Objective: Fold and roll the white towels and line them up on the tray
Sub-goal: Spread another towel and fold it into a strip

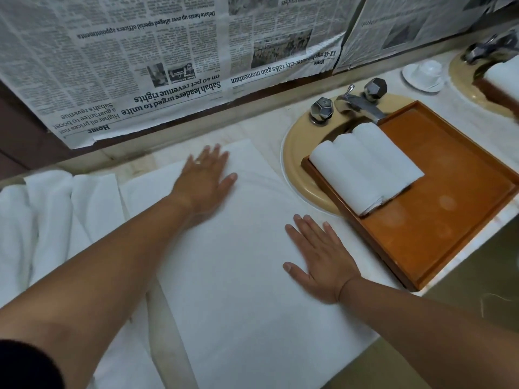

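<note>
Spread flat on the counter (266,127), a white towel (238,262) lies under the left hand (206,178) and right hand (320,256), both pressing it with straight fingers, gripping nothing. Rumpled towels (50,209) crowd its left edge. Just right, a wooden tray (449,220) spans the sink (295,153), with three rolled towels (362,169) at its far-left corner beneath the faucet (359,103).

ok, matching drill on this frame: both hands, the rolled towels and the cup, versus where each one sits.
Things:
1. left hand
2. right hand
3. rolled towels
4. cup and saucer

Places:
A. in the tray, at its left end
B. on the counter, behind the tray
C. flat on the far part of the spread towel
D. flat at the spread towel's right edge, tray side

Pairs: 1-C, 2-D, 3-A, 4-B
</note>
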